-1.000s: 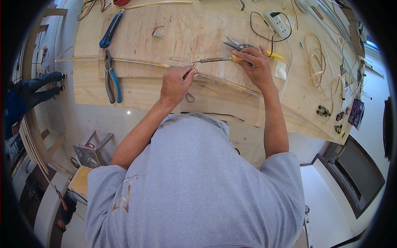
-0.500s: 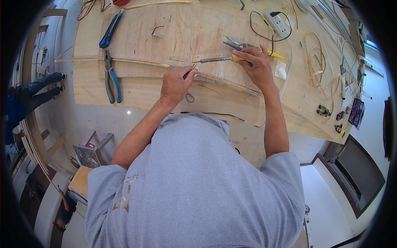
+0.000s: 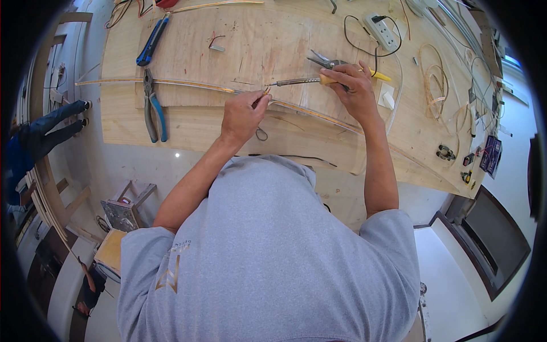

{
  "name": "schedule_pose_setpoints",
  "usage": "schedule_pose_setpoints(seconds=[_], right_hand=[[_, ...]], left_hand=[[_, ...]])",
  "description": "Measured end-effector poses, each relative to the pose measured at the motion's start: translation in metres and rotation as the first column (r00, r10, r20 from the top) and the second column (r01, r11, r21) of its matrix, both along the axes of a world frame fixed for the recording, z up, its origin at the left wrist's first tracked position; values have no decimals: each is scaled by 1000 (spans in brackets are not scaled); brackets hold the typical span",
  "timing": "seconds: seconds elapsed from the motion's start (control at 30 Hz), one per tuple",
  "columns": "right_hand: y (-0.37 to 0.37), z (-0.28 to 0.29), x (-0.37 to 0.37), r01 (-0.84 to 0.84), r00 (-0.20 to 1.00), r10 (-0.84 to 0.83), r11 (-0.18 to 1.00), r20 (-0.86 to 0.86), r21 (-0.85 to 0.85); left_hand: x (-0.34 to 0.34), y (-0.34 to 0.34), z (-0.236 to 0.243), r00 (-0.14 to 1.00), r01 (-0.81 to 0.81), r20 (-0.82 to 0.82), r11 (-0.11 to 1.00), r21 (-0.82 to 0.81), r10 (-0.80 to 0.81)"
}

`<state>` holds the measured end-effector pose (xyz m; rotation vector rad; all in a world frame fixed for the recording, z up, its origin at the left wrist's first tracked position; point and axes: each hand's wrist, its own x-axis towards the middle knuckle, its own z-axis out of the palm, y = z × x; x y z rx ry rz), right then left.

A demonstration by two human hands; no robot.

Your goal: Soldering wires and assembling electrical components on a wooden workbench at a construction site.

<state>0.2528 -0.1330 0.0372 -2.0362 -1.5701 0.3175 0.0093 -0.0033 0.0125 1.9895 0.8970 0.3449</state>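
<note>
Looking down from the head camera, one sees the left hand (image 3: 245, 117) with thumb and forefinger pinched together on a small copper-coloured end (image 3: 266, 91), over the middle of the wooden workbench (image 3: 122, 122). The right hand (image 3: 352, 91) has its fingers curled snugly round the pale handle of what looks like a soldering iron (image 3: 299, 82), its metal shaft aimed leftward and its tip just beside the pinched end. A long amber strip (image 3: 188, 84) lies across the boards on both sides of the left hand, with pliers (image 3: 154, 108) lying over its left stretch.

As for progress, end and iron are brought together, but no finished joint shows; the work at the fingertips seems unfinished, judging by how close the tip is held.

Whether the tip touches the copper-coloured end is too small to tell. The left hand hides the middle of the strip, so whether it is one length or two stays unclear. The right hand partly covers the cutters (image 3: 337, 63), and behind it the course of the black cable (image 3: 347, 35) is lost.
</note>
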Motion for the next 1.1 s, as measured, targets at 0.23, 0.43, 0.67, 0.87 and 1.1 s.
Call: schedule_pose_setpoints(seconds=[0.23,0.43,0.67,0.87,1.1], right_hand=[[0,1,1,-5,1000,4,1000,7,17],[0,1,2,2,1000,-2,999,12,41],[0,2,1,-6,1000,5,999,18,44],[0,4,0,-20,997,19,1000,69,18],[0,4,0,-30,996,29,999,82,14]], left_hand=[[-1,-1,0,1000,-8,14,1000,5,8],[-1,-1,-1,1000,-1,24,1000,21,1],[1,-3,4,999,-29,35,999,-39,30],[1,-3,1,1000,16,1,998,68,-16],[2,-3,3,1000,6,4,998,57,-6]])
